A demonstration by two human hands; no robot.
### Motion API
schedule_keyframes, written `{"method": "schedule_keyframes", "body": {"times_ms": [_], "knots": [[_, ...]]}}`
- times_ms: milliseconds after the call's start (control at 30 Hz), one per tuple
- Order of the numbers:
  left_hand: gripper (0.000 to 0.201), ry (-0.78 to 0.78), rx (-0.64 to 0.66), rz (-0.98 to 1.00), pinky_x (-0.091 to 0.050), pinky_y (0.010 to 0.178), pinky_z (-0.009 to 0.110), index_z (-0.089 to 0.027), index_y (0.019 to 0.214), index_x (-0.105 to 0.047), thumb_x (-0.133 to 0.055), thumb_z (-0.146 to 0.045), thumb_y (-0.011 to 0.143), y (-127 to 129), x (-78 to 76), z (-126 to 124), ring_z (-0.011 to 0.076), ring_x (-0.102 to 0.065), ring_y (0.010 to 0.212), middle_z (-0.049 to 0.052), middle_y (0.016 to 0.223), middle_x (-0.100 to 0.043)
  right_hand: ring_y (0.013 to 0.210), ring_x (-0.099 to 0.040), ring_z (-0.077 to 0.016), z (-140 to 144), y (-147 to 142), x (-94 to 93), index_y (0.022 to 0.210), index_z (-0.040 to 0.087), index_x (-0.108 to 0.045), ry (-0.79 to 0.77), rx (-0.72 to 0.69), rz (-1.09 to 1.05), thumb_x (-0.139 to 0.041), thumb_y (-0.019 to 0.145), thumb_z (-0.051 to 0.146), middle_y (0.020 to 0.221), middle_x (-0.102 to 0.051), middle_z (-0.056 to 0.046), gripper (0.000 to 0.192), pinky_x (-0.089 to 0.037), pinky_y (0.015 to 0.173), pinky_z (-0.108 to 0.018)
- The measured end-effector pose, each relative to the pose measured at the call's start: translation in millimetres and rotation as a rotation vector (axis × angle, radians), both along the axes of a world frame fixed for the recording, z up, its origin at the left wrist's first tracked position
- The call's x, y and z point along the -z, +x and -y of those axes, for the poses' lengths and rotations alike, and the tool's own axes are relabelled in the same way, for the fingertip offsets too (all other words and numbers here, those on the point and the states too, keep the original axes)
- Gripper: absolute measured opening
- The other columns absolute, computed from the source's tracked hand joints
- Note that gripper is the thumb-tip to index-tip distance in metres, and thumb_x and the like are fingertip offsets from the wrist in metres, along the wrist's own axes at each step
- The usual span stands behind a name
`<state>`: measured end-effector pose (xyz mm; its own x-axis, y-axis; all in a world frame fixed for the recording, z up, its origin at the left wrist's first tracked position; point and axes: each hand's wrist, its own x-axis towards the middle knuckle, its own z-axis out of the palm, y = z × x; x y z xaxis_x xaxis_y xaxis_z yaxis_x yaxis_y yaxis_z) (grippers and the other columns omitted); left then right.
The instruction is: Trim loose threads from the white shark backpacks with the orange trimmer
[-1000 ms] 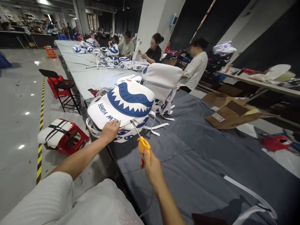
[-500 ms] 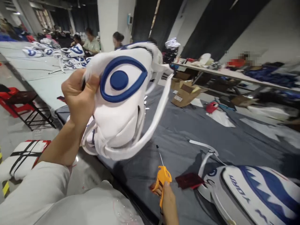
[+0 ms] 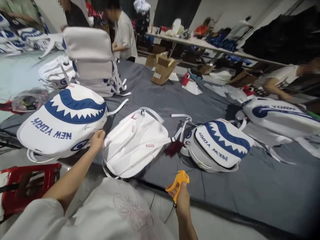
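Observation:
My right hand (image 3: pixel 183 195) is closed round an orange air blow gun (image 3: pixel 181 180), held over the front edge of the grey-covered table. My left hand (image 3: pixel 97 141) has its fingers curled together between two backpacks; whether they grip either one is hidden. On its left lies a white backpack (image 3: pixel 82 96) with blue wave-and-teeth artwork, an eye patch and NEW YORK lettering. To its right, a plain white backpack (image 3: pixel 136 146) rests with straps showing. Beyond the blow gun sits another NEW YORK backpack (image 3: pixel 220 143), with a dark red piece (image 3: pixel 174 148) beside it.
A stack of pale backpacks (image 3: pixel 87 63) rises at the back left. Further right along the grey cloth (image 3: pixel 262 193) lie more backpacks (image 3: pixel 280 116). Cardboard boxes (image 3: pixel 163 70) stand behind the table. A red stool (image 3: pixel 32 186) is at lower left. Several people work around the tables.
My left hand has come down from holding a white backpack up in front of me to table level. The view has swung right. The blow gun stays in my right hand.

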<state>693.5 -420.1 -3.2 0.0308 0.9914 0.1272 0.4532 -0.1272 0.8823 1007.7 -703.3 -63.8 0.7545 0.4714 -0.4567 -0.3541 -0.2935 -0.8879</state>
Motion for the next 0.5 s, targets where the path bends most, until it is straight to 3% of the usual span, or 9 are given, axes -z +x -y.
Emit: {"method": "schedule_keyframes", "body": {"times_ms": [67,133,200,267,367,500], "knots": [[0.051,0.079,0.090,-0.208,-0.038,0.108,0.050,-0.016,0.132,-0.055,-0.058,-0.040,0.087,11.7,23.9,15.2,0.0322,-0.050,0.128,0.017,0.135,-0.058,0.072,-0.070,-0.0274,-2.7,-2.8,-11.5,0.105,0.018,-0.054,-0.022,-0.026,0.178,-0.044,0.068,0.089,0.075,-0.069,-0.005,0.081,-0.055,0.069,-0.040],[0.067,0.206,0.184,-0.474,-0.033,0.111,0.053,-0.012,0.142,-0.046,-0.064,-0.038,0.083,29.7,40.2,27.6,0.0375,-0.038,0.138,0.022,0.151,-0.040,0.081,-0.069,-0.0266,-17.8,-11.5,-30.4,0.104,0.017,-0.057,-0.037,-0.171,0.391,-0.039,0.078,0.083,0.084,-0.070,-0.009,0.073,-0.052,0.078,-0.040],[0.072,0.241,0.180,-0.662,-0.034,0.108,0.055,-0.007,0.147,-0.038,-0.063,-0.033,0.084,46.5,48.4,32.0,0.0412,-0.037,0.138,0.026,0.153,-0.034,0.088,-0.067,-0.0252,-38.8,-24.2,-50.9,0.101,0.018,-0.059,-0.041,-0.378,0.541,-0.033,0.087,0.075,0.091,-0.070,-0.010,0.064,-0.049,0.083,-0.039],[0.068,0.199,0.143,-0.711,-0.038,0.105,0.053,-0.004,0.147,-0.037,-0.057,-0.026,0.087,54.1,49.3,28.1,0.0413,-0.044,0.132,0.029,0.150,-0.037,0.087,-0.066,-0.0232,-58.9,-35.2,-68.7,0.097,0.019,-0.060,-0.040,-0.588,0.597,-0.029,0.092,0.068,0.091,-0.070,-0.009,0.058,-0.049,0.081,-0.036],[0.054,0.100,0.137,-0.505,-0.040,0.105,0.050,-0.006,0.143,-0.043,-0.049,-0.023,0.092,43.7,42.8,19.8,0.0370,-0.049,0.130,0.026,0.145,-0.047,0.072,-0.065,-0.0205,-84.7,-35.4,-89.4,0.088,0.021,-0.058,-0.127,-0.850,0.671,-0.026,0.096,0.063,0.078,-0.068,-0.005,0.053,-0.047,0.071,-0.033],[0.048,-0.223,0.274,0.171,-0.053,0.091,0.040,-0.016,0.129,-0.056,-0.047,-0.049,0.095,16.7,33.1,26.5,0.0267,-0.069,0.104,0.017,0.122,-0.067,0.067,-0.063,-0.0210,-131.1,-4.9,-114.0,0.092,0.020,-0.060,-0.384,-0.962,0.905,-0.025,0.098,0.055,0.070,-0.067,-0.005,0.049,-0.042,0.065,-0.031]]}}
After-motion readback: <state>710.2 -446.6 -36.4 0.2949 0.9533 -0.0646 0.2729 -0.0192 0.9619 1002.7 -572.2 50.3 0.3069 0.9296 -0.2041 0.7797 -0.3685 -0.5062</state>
